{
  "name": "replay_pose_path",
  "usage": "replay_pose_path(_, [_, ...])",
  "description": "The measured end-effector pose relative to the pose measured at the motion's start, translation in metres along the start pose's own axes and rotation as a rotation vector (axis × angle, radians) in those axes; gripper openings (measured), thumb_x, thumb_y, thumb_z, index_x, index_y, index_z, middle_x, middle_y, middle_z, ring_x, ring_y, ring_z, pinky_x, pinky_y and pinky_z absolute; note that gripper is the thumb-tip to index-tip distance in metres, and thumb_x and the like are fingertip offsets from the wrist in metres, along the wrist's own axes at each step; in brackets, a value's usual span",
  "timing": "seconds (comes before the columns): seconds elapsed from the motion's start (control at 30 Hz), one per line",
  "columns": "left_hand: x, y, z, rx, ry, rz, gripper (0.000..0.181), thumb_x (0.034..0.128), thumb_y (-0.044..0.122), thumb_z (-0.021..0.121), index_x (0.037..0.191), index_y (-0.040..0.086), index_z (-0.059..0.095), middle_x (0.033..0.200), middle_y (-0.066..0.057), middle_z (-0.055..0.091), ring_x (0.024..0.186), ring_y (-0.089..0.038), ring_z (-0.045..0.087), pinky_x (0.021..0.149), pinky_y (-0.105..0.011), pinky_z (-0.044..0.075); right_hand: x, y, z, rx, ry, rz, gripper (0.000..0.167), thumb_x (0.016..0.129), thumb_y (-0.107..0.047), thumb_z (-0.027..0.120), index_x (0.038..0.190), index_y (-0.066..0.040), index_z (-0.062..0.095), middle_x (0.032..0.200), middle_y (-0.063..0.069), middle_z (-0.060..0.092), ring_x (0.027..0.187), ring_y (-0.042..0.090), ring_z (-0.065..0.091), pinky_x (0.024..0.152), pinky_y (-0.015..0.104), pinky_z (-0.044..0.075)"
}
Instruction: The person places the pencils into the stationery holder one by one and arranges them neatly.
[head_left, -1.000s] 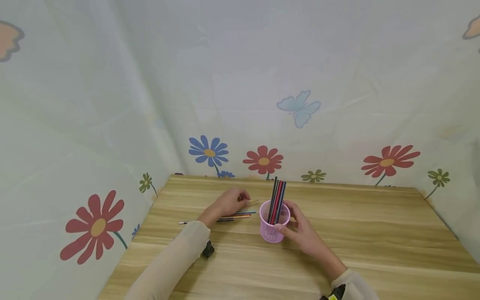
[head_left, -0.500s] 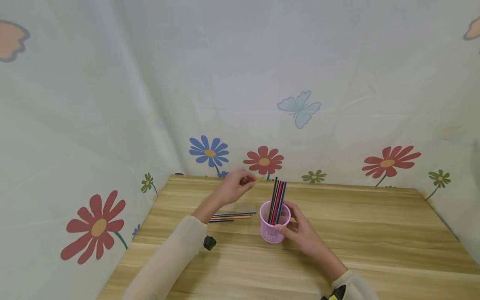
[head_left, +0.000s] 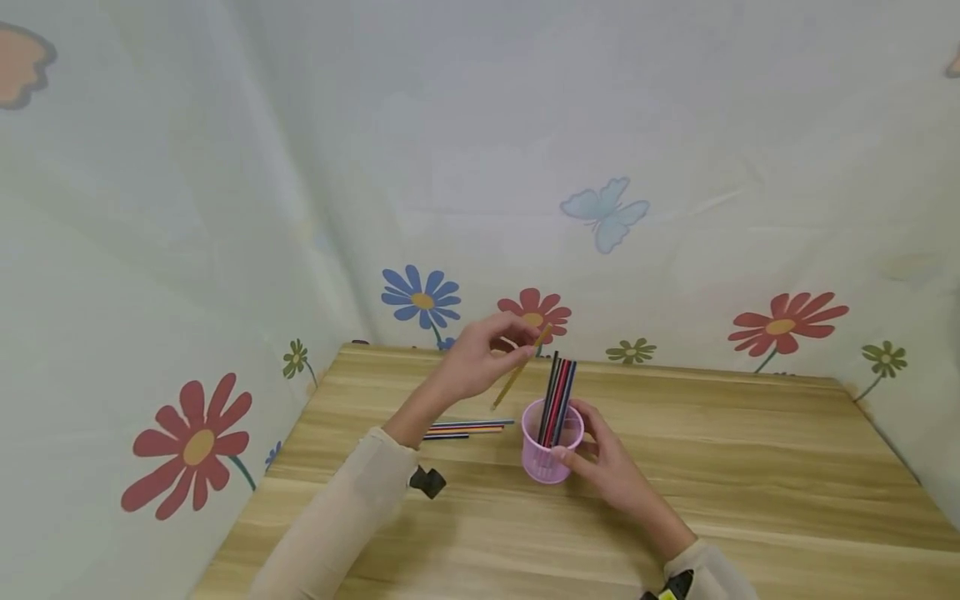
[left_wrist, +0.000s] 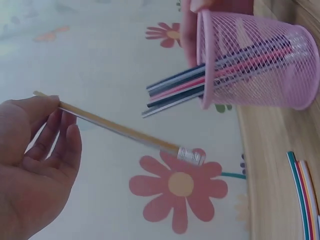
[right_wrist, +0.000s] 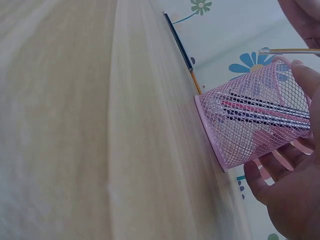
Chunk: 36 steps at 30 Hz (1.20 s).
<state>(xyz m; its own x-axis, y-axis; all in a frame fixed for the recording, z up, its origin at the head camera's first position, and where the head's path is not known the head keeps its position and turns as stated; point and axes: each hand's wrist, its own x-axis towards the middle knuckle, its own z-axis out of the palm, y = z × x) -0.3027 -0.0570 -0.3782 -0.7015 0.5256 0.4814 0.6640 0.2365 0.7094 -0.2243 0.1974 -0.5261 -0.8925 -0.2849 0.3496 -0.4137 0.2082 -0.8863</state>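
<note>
Between thumb and fingertip my left hand [head_left: 483,358] pinches a yellow pencil [left_wrist: 120,129] near one end. The pencil hangs tilted above the table, left of the cup, and its metal-ferruled end points down. My right hand [head_left: 611,467] grips the side of a pink mesh pencil cup [right_wrist: 250,120], which stands upright on the table. Several dark, red and blue pencils [head_left: 558,400] lean inside the cup. On the table below my left wrist lie several more pencils [head_left: 472,428], side by side; their left ends are hidden by the forearm.
A wood-grain table [head_left: 555,542] carries everything. Behind it and at its left hangs a pale curtain [head_left: 480,167] printed with flowers and butterflies. A small black device [head_left: 427,482] sits at my left wrist, another [head_left: 678,583] at the right.
My left hand has lifted the yellow pencil off the table, up and to the right, and it now slants with one end down. My right hand and the cup have stayed in place.
</note>
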Motion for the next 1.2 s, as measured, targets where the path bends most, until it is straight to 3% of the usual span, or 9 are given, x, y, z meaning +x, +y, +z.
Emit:
replay_pose_path(0.27, [0.0, 0.011, 0.0, -0.145, 0.005, -0.032, 0.025, 0.1004, 0.023, 0.076, 0.123, 0.013, 0.071, 0.111, 0.001, 0.074, 0.101, -0.016, 0.073, 0.09, -0.032, 0.061, 0.001, 0.001, 0.0, -0.004, 0.001, -0.005, 0.07, 0.099, -0.013, 0.076, 0.16, -0.015, 0.039, 0.147, 0.017, 0.055, 0.135, 0.038, 0.051, 0.107, 0.058, 0.051])
replay_pose_path(0.43, [0.002, 0.009, 0.005, -0.2, 0.043, -0.031, 0.029, 0.0991, 0.02, 0.078, 0.125, 0.008, 0.071, 0.112, -0.002, 0.074, 0.101, -0.019, 0.073, 0.091, -0.034, 0.061, 0.001, -0.002, 0.0, -0.007, 0.0, -0.001, 0.071, 0.1, -0.014, 0.076, 0.16, -0.016, 0.039, 0.148, 0.017, 0.055, 0.136, 0.037, 0.052, 0.107, 0.057, 0.051])
replay_pose_path(0.63, [0.004, -0.006, 0.021, -0.234, 0.142, -0.075, 0.028, 0.0994, 0.019, 0.077, 0.123, 0.005, 0.071, 0.109, -0.004, 0.075, 0.097, -0.021, 0.073, 0.088, -0.033, 0.061, 0.001, -0.002, 0.0, -0.015, -0.006, -0.011, 0.071, 0.101, -0.013, 0.074, 0.161, -0.014, 0.037, 0.149, 0.019, 0.054, 0.136, 0.038, 0.051, 0.107, 0.053, 0.052])
replay_pose_path(0.77, [0.003, -0.019, 0.032, -0.24, 0.171, -0.124, 0.025, 0.0999, 0.018, 0.077, 0.121, 0.005, 0.071, 0.11, -0.004, 0.075, 0.1, -0.019, 0.073, 0.09, -0.031, 0.061, 0.0, -0.003, 0.0, -0.014, -0.003, -0.011, 0.071, 0.1, -0.013, 0.075, 0.16, -0.014, 0.038, 0.149, 0.019, 0.054, 0.136, 0.039, 0.052, 0.107, 0.056, 0.051])
replay_pose_path(1.2, [-0.002, -0.054, 0.064, -0.17, 0.167, -0.213, 0.019, 0.099, 0.017, 0.078, 0.116, 0.011, 0.073, 0.104, -0.001, 0.074, 0.093, -0.015, 0.071, 0.085, -0.028, 0.061, 0.001, 0.001, 0.0, -0.009, 0.01, 0.003, 0.073, 0.099, -0.015, 0.077, 0.161, -0.016, 0.038, 0.15, 0.016, 0.054, 0.137, 0.036, 0.052, 0.107, 0.057, 0.051])
